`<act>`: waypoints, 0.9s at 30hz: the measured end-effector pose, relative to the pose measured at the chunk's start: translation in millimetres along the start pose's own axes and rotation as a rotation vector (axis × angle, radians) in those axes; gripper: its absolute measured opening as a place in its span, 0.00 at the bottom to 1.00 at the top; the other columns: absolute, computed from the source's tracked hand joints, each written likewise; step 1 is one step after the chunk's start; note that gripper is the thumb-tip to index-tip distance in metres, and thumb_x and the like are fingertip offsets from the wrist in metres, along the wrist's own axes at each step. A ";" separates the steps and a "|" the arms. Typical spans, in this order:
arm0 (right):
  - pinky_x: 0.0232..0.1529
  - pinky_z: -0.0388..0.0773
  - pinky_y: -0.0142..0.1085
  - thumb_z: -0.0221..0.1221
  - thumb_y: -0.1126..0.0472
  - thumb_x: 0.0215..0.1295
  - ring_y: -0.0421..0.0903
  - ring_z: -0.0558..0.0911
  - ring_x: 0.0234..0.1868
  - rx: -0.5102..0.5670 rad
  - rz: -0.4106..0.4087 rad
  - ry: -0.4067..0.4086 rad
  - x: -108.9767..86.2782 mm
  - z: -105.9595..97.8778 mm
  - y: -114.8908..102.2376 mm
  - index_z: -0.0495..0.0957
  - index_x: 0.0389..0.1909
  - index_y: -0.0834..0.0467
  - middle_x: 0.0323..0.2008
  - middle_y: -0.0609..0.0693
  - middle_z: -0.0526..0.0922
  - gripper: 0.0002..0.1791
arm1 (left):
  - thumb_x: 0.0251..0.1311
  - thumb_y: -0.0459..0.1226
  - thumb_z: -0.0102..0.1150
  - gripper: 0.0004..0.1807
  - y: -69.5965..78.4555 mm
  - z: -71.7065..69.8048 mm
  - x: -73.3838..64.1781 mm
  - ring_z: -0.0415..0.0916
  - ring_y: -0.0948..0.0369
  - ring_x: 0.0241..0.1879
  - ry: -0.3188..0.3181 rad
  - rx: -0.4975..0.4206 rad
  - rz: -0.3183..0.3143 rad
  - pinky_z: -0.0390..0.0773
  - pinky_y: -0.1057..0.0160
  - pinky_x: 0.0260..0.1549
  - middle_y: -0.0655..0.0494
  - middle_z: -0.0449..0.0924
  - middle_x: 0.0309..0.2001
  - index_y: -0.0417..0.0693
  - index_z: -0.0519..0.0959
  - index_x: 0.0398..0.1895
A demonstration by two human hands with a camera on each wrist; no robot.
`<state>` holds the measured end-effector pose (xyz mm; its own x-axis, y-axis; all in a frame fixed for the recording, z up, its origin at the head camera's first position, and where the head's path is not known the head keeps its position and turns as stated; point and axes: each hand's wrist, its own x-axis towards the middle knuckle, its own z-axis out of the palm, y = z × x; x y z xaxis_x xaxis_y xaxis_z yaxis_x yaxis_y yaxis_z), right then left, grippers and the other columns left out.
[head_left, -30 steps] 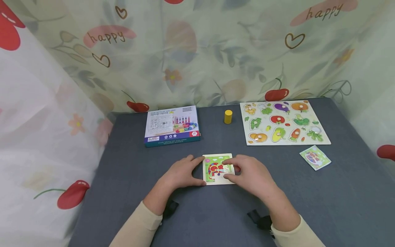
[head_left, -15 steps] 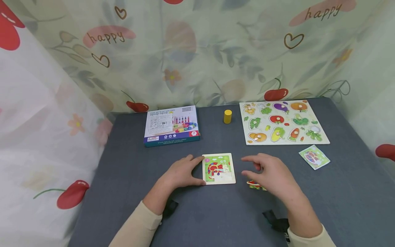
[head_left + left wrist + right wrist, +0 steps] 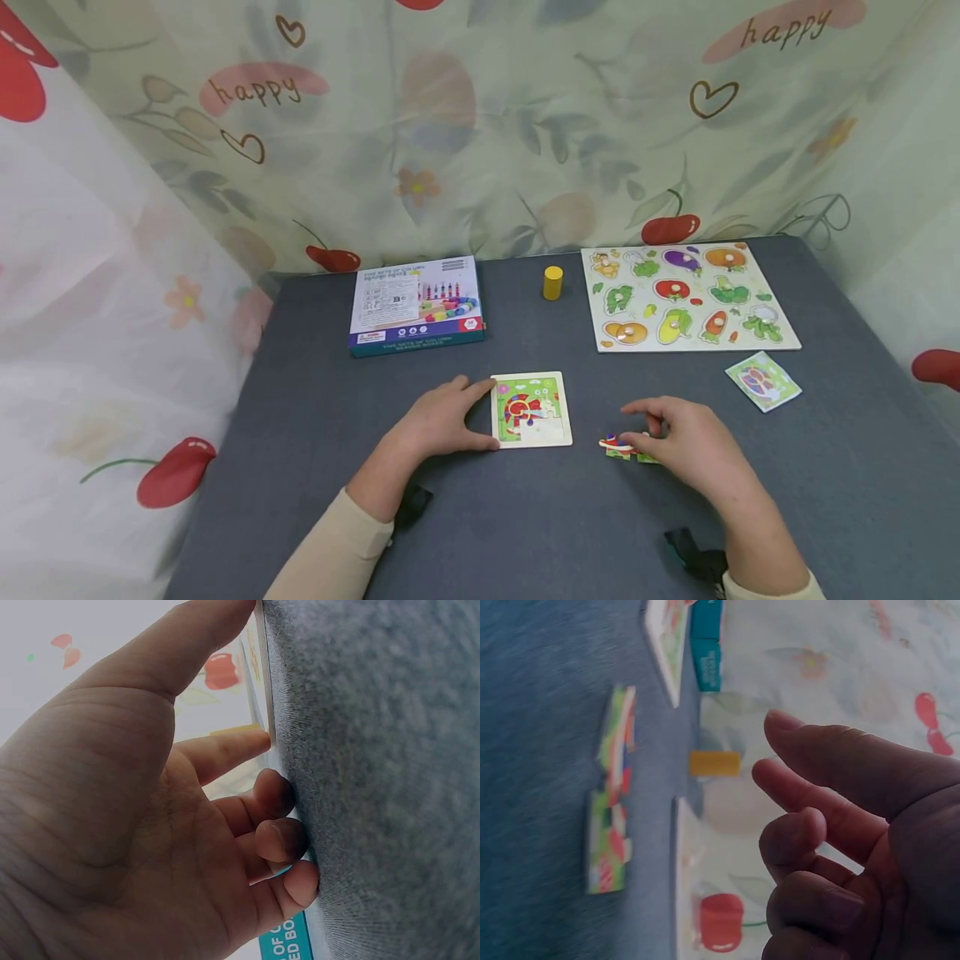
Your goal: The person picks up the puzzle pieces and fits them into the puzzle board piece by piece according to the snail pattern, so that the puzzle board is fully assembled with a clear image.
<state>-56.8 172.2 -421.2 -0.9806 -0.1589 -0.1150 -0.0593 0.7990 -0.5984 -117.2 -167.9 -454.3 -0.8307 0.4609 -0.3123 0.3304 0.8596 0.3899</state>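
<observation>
A square jigsaw tray point(image 3: 546, 432) with a pale frame lies before me, part of its green and red picture filled and its lower right showing bare board. My left hand point(image 3: 438, 421) rests at its left edge, index fingertip by the upper corner and thumb by the lower one. In the left wrist view, the other fingers curl loosely near the table. My right hand point(image 3: 693, 446) hovers over a small group of jigsaw pieces point(image 3: 618, 450), thumb and index finger apart. The right wrist view shows several pieces point(image 3: 606, 847) lying below the fingers, with nothing held.
A boxed bead set point(image 3: 416, 304) lies at the back left. A yellow cylinder point(image 3: 552, 283) stands behind the tray. To the right are a vegetable puzzle board point(image 3: 690, 296) and a small picture card point(image 3: 763, 382). Patterned curtains point(image 3: 480, 125) hang behind the dark table point(image 3: 480, 525).
My right hand has left the tray, moved right and come down over the loose pieces, which it hid earlier. My left hand stays at the tray's left edge.
</observation>
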 end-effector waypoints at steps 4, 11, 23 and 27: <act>0.27 0.65 0.37 0.75 0.54 0.58 0.43 0.70 0.24 -0.011 0.012 -0.032 -1.0 4.9 8.5 0.87 0.47 0.56 0.25 0.43 0.73 0.18 | 0.52 0.64 0.71 0.53 0.2 -0.7 -0.3 0.70 0.54 0.49 -0.001 -0.004 -0.004 0.74 0.50 0.50 0.49 0.72 0.57 0.60 0.63 0.79; 0.29 0.67 0.39 0.75 0.56 0.56 0.42 0.71 0.25 -0.008 0.017 -0.095 0.4 15.2 20.2 0.86 0.45 0.56 0.25 0.42 0.74 0.16 | 0.52 0.65 0.72 0.53 -0.6 0.0 0.3 0.70 0.55 0.48 0.004 0.003 0.000 0.74 0.51 0.48 0.50 0.72 0.55 0.59 0.64 0.79; 0.29 0.66 0.40 0.76 0.60 0.54 0.43 0.70 0.25 -0.018 0.007 -0.102 4.4 22.2 25.1 0.85 0.38 0.53 0.25 0.43 0.73 0.12 | 0.51 0.65 0.71 0.53 -1.4 1.2 0.6 0.70 0.54 0.50 -0.001 0.000 0.000 0.74 0.50 0.50 0.49 0.72 0.57 0.60 0.63 0.79; 0.31 0.66 0.40 0.75 0.60 0.55 0.43 0.70 0.27 -0.028 -0.013 -0.083 4.6 19.9 24.0 0.85 0.39 0.54 0.27 0.44 0.73 0.12 | 0.52 0.65 0.71 0.53 -1.3 1.5 1.2 0.70 0.55 0.50 0.000 0.004 0.002 0.74 0.50 0.50 0.49 0.73 0.58 0.60 0.63 0.80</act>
<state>-59.0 179.2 -451.9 -0.9609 -0.2158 -0.1737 -0.0780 0.8126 -0.5776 -117.9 -168.2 -456.4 -0.8302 0.4623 -0.3115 0.3334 0.8596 0.3871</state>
